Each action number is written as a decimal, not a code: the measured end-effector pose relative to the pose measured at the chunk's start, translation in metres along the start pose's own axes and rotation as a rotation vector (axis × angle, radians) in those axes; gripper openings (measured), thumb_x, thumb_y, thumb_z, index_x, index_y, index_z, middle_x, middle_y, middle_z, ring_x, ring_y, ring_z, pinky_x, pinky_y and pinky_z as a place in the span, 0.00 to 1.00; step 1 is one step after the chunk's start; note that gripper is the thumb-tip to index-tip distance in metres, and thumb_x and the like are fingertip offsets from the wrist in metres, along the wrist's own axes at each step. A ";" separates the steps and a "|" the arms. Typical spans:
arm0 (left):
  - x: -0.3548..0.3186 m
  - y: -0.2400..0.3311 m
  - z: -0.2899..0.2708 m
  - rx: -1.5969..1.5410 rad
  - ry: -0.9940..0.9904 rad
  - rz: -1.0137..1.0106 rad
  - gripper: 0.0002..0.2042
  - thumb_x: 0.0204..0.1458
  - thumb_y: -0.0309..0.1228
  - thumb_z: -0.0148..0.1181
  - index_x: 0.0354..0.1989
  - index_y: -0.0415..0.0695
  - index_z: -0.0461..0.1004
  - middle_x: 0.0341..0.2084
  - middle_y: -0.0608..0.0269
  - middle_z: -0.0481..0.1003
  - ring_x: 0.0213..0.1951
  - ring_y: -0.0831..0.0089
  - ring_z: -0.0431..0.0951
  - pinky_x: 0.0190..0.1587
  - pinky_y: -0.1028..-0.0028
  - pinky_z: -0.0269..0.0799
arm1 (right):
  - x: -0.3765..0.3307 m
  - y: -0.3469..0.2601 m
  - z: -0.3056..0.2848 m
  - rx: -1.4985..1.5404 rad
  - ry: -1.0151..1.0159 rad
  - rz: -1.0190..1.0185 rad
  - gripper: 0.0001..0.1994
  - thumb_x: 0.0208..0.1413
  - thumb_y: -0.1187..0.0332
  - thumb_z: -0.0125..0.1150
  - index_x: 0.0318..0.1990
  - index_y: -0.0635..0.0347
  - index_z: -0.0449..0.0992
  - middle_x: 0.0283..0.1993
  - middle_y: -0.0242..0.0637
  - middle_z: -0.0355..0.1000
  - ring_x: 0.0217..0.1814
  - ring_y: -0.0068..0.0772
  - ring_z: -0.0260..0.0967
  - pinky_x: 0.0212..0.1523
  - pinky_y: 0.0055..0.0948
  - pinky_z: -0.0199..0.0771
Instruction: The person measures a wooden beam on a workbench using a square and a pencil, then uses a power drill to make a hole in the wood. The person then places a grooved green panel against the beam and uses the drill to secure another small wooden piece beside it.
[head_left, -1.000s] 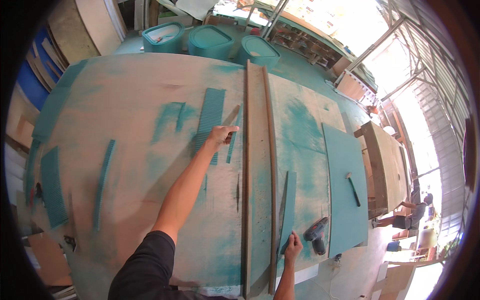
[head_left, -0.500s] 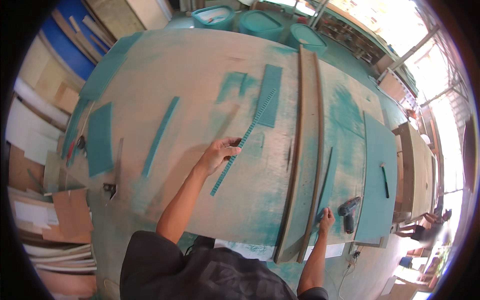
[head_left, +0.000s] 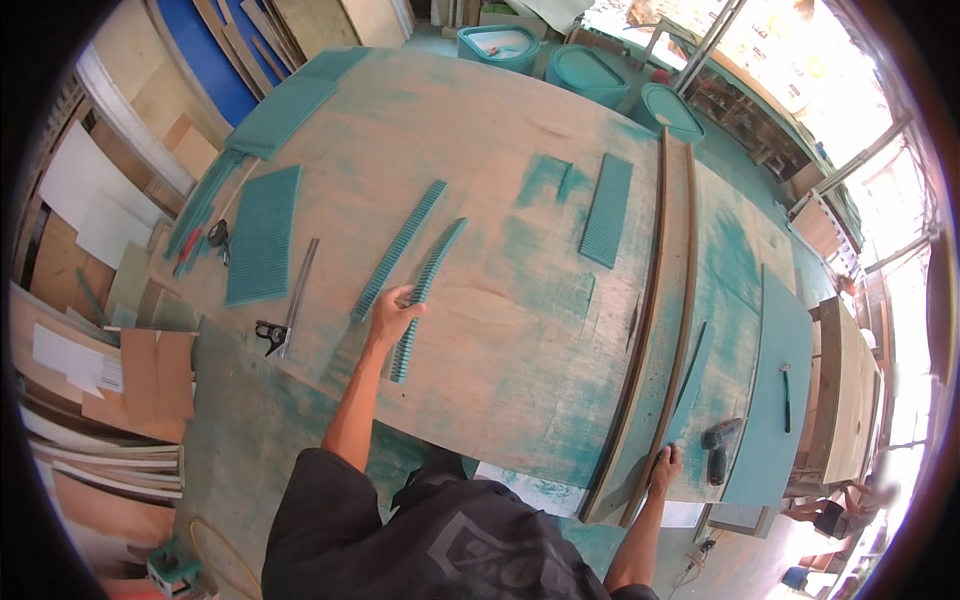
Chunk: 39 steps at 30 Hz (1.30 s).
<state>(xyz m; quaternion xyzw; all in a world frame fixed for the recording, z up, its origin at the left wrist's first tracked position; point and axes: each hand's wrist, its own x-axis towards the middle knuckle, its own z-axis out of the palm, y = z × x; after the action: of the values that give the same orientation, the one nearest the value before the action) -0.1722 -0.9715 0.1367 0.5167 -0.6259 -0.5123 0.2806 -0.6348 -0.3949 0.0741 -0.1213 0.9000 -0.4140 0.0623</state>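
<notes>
From the head view, your left hand [head_left: 392, 312] is closed on a ribbed teal strip [head_left: 428, 291] lying on the plywood table [head_left: 520, 300], beside a second strip [head_left: 398, 250]; your right hand [head_left: 664, 467] grips the near end of the long wooden batten [head_left: 668, 300], a drill [head_left: 718, 447] just right

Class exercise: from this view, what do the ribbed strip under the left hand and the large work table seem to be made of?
Ribbed strip: probably wood or board, painted matte teal; close-set cross grooves let it curve. The left hand rests on it.
Work table: likely plywood, bare pale brown face with grain streaks, smeared with teal paint.
</notes>
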 end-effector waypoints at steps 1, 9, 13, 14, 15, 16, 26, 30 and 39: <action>0.007 -0.012 -0.006 0.160 0.062 0.071 0.25 0.47 0.33 0.73 0.54 0.35 0.79 0.41 0.55 0.81 0.44 0.63 0.82 0.47 0.66 0.78 | -0.007 -0.011 0.003 -0.002 -0.006 0.019 0.20 0.67 0.66 0.58 0.60 0.74 0.76 0.58 0.52 0.78 0.60 0.44 0.76 0.62 0.37 0.72; 0.024 -0.018 0.037 0.814 0.230 0.170 0.27 0.49 0.30 0.72 0.59 0.39 0.73 0.56 0.51 0.75 0.58 0.51 0.75 0.58 0.56 0.72 | -0.008 -0.015 0.004 -0.080 0.131 -0.025 0.22 0.73 0.58 0.53 0.59 0.72 0.76 0.56 0.53 0.78 0.57 0.47 0.75 0.59 0.38 0.73; 0.049 0.009 0.093 0.890 0.368 0.341 0.26 0.52 0.33 0.70 0.59 0.39 0.73 0.55 0.50 0.75 0.58 0.50 0.74 0.61 0.53 0.69 | -0.011 -0.017 0.014 -0.181 0.227 -0.031 0.23 0.74 0.56 0.50 0.58 0.71 0.77 0.56 0.53 0.78 0.57 0.51 0.74 0.60 0.40 0.71; 0.056 0.021 0.112 0.869 0.386 0.403 0.25 0.53 0.34 0.70 0.59 0.39 0.73 0.55 0.50 0.75 0.57 0.50 0.74 0.61 0.53 0.69 | -0.016 -0.024 0.016 -0.216 0.220 -0.038 0.24 0.74 0.55 0.49 0.57 0.71 0.77 0.56 0.54 0.77 0.58 0.53 0.73 0.61 0.41 0.70; 0.065 0.039 0.144 0.778 0.268 0.381 0.24 0.55 0.35 0.69 0.58 0.39 0.74 0.54 0.50 0.75 0.57 0.50 0.74 0.60 0.53 0.70 | -0.019 -0.027 0.015 -0.227 0.226 -0.023 0.24 0.74 0.55 0.49 0.57 0.71 0.77 0.56 0.55 0.77 0.59 0.55 0.72 0.61 0.42 0.69; 0.078 0.059 0.180 0.687 0.154 0.358 0.23 0.57 0.37 0.68 0.58 0.39 0.74 0.54 0.50 0.75 0.57 0.50 0.74 0.60 0.53 0.71 | -0.020 -0.029 0.015 -0.235 0.232 -0.010 0.24 0.74 0.55 0.48 0.58 0.71 0.77 0.57 0.56 0.76 0.60 0.56 0.71 0.62 0.43 0.68; 0.174 0.155 0.436 1.044 -0.093 0.151 0.64 0.45 0.65 0.72 0.79 0.37 0.41 0.69 0.35 0.58 0.69 0.41 0.61 0.66 0.41 0.62 | -0.027 -0.080 0.024 -0.209 0.255 0.079 0.23 0.73 0.56 0.50 0.60 0.67 0.75 0.61 0.53 0.73 0.65 0.57 0.67 0.65 0.48 0.64; 0.168 0.173 0.427 0.983 -0.151 0.100 0.63 0.41 0.59 0.76 0.78 0.36 0.44 0.69 0.38 0.60 0.70 0.42 0.60 0.68 0.43 0.60 | -0.028 -0.080 0.016 -0.200 0.275 0.090 0.23 0.73 0.56 0.50 0.60 0.68 0.75 0.61 0.54 0.73 0.65 0.58 0.67 0.66 0.47 0.65; 0.116 0.129 0.250 0.665 -0.275 0.223 0.61 0.36 0.54 0.78 0.76 0.35 0.51 0.66 0.41 0.66 0.68 0.45 0.65 0.67 0.51 0.65 | -0.030 -0.097 0.017 -0.039 0.372 -0.097 0.18 0.70 0.63 0.58 0.59 0.68 0.76 0.57 0.50 0.75 0.60 0.45 0.72 0.59 0.39 0.71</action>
<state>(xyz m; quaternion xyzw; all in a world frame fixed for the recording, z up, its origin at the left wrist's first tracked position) -0.4741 -0.9994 0.1566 0.4346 -0.8423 -0.3122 0.0648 -0.5860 -0.4601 0.1370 -0.0871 0.8969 -0.4143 -0.1278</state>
